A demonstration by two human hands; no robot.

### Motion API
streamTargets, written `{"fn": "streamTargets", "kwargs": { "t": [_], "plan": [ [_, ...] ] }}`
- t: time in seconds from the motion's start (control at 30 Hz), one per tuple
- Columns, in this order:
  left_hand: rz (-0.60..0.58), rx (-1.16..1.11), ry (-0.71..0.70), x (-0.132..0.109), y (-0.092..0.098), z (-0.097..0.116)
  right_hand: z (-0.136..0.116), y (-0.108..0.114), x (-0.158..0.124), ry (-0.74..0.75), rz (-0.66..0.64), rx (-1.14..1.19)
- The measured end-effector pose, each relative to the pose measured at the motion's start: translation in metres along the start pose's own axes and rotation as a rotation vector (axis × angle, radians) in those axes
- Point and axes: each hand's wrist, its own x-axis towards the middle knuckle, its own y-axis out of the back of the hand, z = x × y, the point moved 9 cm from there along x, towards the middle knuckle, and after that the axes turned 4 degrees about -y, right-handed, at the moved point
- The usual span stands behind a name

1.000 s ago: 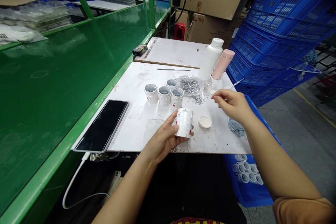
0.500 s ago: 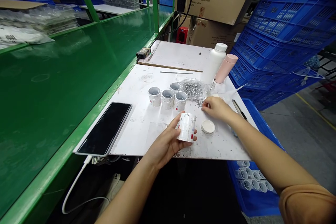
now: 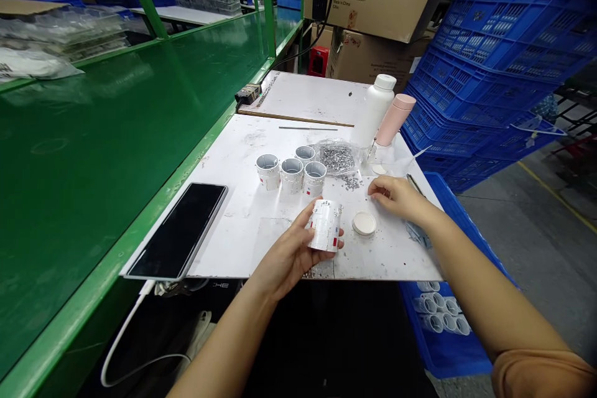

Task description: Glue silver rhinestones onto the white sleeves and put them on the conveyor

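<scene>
My left hand (image 3: 291,255) is wrapped round a white cylindrical cup-like part (image 3: 326,226) with small red marks, tilted above the near edge of the table. Just right of it lies a round white lid (image 3: 364,224). My right hand (image 3: 396,196) hovers low over the table beyond the lid, thumb and fingertips pinched together; anything between them is too small to make out. To its left are loose small metal bits (image 3: 352,183) and a clear bag (image 3: 336,157) full of more. Several similar white cups (image 3: 291,176) stand upright, open end up, behind my left hand.
A phone (image 3: 177,230) on a cable lies at the table's left, beside the green conveyor (image 3: 116,118). At the back right stand a white bottle (image 3: 377,109) and a pink bottle (image 3: 395,119). Blue crates (image 3: 485,74) are stacked at right; a blue bin (image 3: 461,354) below holds more cups.
My right hand has drawn back from the loose metal bits, a little to the right and nearer. My left hand keeps its grip on the white cup. The whole view has shifted slightly.
</scene>
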Motion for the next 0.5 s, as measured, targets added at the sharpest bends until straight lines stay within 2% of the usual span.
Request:
{"fn": "streamTargets", "kwargs": {
  "t": [0.1,0.5],
  "plan": [
    [0.0,0.003,-0.001,0.0001,0.0009,-0.0002,-0.0008,-0.0027,0.0009,0.063,0.02,0.082],
    [0.007,0.017,0.0,-0.0005,0.0005,-0.0002,0.0049,-0.0075,0.0014,0.044,0.025,0.081]
  ]
}}
